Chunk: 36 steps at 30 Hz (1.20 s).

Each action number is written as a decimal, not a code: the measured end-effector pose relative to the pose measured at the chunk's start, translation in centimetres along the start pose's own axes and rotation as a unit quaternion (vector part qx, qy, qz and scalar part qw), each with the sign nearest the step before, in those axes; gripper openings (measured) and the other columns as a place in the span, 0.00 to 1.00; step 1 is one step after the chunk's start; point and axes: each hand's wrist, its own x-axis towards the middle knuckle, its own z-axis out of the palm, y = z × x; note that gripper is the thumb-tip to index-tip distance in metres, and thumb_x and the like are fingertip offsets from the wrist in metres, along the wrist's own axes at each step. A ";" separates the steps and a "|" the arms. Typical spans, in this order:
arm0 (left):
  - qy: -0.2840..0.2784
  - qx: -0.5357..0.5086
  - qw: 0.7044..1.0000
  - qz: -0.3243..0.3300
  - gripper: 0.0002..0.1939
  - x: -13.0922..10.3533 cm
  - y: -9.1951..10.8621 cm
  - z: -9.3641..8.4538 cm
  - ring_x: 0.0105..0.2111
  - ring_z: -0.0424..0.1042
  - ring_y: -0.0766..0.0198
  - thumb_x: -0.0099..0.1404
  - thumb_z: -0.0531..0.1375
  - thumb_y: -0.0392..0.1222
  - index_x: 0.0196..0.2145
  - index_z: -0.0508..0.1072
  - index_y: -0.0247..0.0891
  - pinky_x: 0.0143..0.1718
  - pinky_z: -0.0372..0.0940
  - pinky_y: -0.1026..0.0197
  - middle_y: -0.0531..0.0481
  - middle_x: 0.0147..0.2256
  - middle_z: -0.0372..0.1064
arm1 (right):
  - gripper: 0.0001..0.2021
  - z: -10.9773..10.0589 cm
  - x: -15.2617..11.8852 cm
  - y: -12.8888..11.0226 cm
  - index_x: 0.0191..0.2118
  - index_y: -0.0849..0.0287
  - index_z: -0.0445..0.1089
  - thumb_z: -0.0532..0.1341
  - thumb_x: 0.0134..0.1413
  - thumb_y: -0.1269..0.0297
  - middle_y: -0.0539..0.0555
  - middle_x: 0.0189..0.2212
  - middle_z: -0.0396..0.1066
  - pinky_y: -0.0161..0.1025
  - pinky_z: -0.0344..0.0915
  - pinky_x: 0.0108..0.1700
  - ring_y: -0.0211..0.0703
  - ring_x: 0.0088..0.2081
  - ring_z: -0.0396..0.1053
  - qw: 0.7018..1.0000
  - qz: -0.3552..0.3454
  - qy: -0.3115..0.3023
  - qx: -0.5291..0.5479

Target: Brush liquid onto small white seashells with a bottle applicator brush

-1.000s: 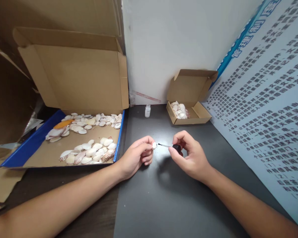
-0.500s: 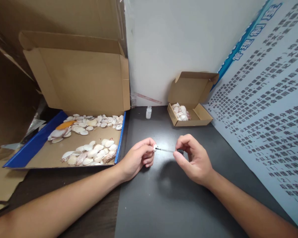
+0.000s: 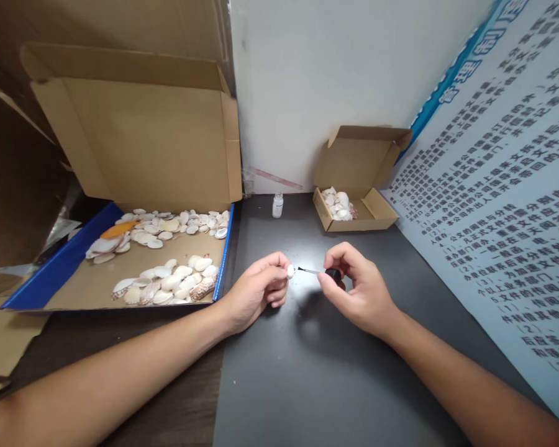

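The left hand [image 3: 256, 293] rested on the dark bench near its middle, fingers pinched around a small white shell [image 3: 290, 270] held up at the fingertips. The right hand [image 3: 356, 290] sat just beside it, thumb and forefinger closed on the black cap of a brush [image 3: 314, 271], whose thin stem pointed left so that the bristle tip stood just beside the shell, seemingly not quite touching; contact could not be told for sure. The step in hand looked like coating the shell with liquid from the brush. The next move would call for a short, steady stroke across the shell's face, with the left fingers keeping clear of the wet side and the pinch firm enough that so small a piece did not twist. A little bottle [image 3: 277, 205] stood open at the back edge of the bench, against the wall, well apart from both hands. To its right, in the back right corner, a small box [image 3: 377, 214] held a heap of shells. Along the left edge lay a big box [image 3: 97, 285] with its lid up, blue-sided, with many more shells spread in two loose groups. A printed board [image 3: 507, 205] leaned along the right edge.
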 end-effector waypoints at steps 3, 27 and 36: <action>0.002 -0.001 1.000 -0.002 0.05 0.0 0.1 0.1 0.17 0.47 0.73 0.61 0.57 0.37 0.30 0.61 0.39 0.23 0.46 0.65 0.62 0.18 0.46 | 0.07 0.0 0.1 0.0 0.35 0.53 0.59 0.59 0.56 0.70 0.43 0.24 0.58 0.33 0.59 0.24 0.33 0.21 0.57 0.999 -0.019 0.003 0.031; 0.000 0.009 1.000 -0.006 0.05 0.0 0.1 0.1 0.17 0.47 0.73 0.61 0.56 0.37 0.30 0.61 0.39 0.23 0.46 0.65 0.62 0.18 0.45 | 0.08 0.0 0.0 -0.1 0.35 0.53 0.60 0.61 0.55 0.70 0.44 0.25 0.59 0.33 0.60 0.23 0.33 0.21 0.58 1.000 -0.008 -0.001 0.005; 0.005 0.011 1.000 -0.002 0.06 0.0 0.1 0.2 0.17 0.47 0.73 0.61 0.57 0.38 0.30 0.61 0.39 0.22 0.47 0.66 0.63 0.18 0.45 | 0.08 -0.1 -0.1 -0.4 0.35 0.53 0.60 0.61 0.54 0.69 0.44 0.25 0.60 0.33 0.59 0.22 0.33 0.21 0.57 1.000 -0.022 0.012 -0.010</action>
